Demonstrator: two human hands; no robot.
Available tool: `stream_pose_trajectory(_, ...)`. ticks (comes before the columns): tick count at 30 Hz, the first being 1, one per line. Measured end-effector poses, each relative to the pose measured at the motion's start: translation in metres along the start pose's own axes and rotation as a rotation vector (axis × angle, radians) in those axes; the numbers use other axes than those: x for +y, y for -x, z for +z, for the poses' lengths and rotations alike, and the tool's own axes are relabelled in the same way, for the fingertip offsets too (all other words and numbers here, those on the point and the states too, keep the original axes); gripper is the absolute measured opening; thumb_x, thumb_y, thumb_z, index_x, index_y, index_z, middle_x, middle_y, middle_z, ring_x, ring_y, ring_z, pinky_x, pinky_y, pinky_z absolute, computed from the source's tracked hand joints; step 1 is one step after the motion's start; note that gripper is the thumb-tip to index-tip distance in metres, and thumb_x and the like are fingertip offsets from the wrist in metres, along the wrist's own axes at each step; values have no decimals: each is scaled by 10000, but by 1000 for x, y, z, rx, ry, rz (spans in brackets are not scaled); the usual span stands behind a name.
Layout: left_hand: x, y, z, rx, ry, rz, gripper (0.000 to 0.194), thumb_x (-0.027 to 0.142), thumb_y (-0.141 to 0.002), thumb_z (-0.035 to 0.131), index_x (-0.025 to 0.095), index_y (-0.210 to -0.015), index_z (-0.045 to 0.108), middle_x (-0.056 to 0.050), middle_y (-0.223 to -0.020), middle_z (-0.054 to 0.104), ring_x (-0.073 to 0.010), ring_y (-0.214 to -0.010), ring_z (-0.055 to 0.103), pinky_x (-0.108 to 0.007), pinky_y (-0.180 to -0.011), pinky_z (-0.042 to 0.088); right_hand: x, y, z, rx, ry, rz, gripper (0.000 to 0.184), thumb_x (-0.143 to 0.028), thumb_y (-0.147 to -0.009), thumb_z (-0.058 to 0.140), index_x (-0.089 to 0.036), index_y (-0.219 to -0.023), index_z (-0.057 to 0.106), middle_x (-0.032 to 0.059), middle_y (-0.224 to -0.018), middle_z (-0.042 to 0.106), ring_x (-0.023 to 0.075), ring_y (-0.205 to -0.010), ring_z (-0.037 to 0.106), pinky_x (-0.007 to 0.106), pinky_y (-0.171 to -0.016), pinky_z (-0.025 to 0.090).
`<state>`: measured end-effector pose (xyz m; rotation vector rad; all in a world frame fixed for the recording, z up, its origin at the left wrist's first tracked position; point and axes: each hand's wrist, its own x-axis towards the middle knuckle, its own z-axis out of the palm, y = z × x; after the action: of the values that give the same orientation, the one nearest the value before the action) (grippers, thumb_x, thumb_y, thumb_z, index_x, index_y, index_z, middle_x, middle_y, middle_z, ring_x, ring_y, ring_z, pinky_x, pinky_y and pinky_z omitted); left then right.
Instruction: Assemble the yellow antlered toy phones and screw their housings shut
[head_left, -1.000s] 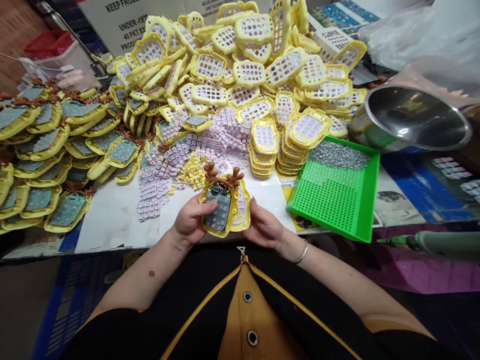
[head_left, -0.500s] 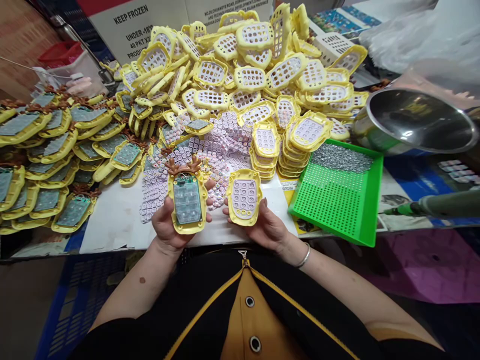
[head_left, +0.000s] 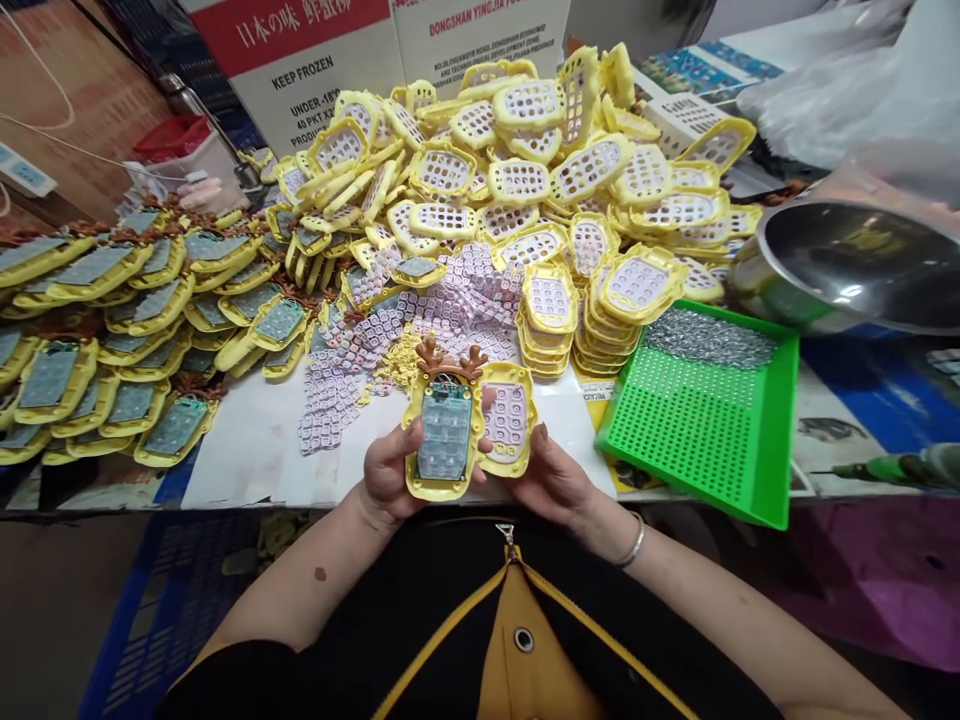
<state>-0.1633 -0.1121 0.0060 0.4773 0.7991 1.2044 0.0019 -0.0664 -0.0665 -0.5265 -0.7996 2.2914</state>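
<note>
My left hand (head_left: 390, 468) is closed around a toy phone half (head_left: 444, 435), a yellow shell with brown antlers, a green circuit board and a greyish clear key pad facing up. My right hand (head_left: 551, 475) grips a yellow toy phone cover (head_left: 506, 420) with a pale lilac keypad set in it. The antlered half overlaps the left edge of the cover, hiding part of it. Behind my hands lie lilac keypad pieces (head_left: 330, 395) in a loose heap, with small yellow parts (head_left: 397, 362) beside them.
Yellow covers (head_left: 525, 182) are piled high at the back, with stacked covers (head_left: 547, 300) nearer. Antlered halves (head_left: 56, 380) crowd the left. On the right stand a green tray (head_left: 701, 430) holding screws (head_left: 705, 338), a metal bowl (head_left: 855, 260) and a green-tipped screwdriver (head_left: 900, 467).
My left hand has brought the antlered half rightward to the cover, so the two pieces now overlap. The camera view has shifted, showing more of the carton at the back.
</note>
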Motion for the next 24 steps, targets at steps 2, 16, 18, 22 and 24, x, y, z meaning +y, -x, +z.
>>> stream_pose_trajectory(2,4,1,1,15,10,39,754,658,-602,778,153,-1153,675,-210,-1292,654,-418,-1091,666,-487,-803,597,1,0,-1,29,5,-4,691,-748,-692,670,-270,-1190,628,76,-1127,730,268,-1094,667,466,-1034,485)
stream_pose_trajectory(16,7,-12,-1,266,-309,157,522,437,-678,836,203,-1122,695,-64,-1079,746,-216,-940,715,-301,-831,573,2,-7,1,48,-85,49,560,-500,-539,909,-194,-976,739,98,-1091,759,257,-1066,685,428,-1053,467)
stream_pose_trajectory(18,6,-15,1,258,-370,178,525,432,-687,830,207,-1142,697,-76,-1145,730,-230,-1019,693,-296,-858,556,2,-9,4,38,-79,29,550,-478,-553,909,-197,-993,733,88,-1089,759,251,-1073,680,419,-1043,473)
stream_pose_trajectory(22,3,-22,-1,280,-541,264,511,366,-738,802,231,-1215,679,-70,-1275,684,-229,-1102,653,-292,-928,509,4,-14,7,17,-32,-43,557,-427,-578,908,-204,-1048,710,69,-1140,739,223,-1077,672,380,-1030,473)
stream_pose_trajectory(24,2,-24,-1,287,-603,288,522,323,-747,796,239,-1246,666,-63,-1299,674,-225,-1138,638,-295,-979,478,6,-16,6,21,-2,-50,585,-404,-574,912,-207,-1079,692,60,-1143,733,212,-1059,675,359,-992,493)
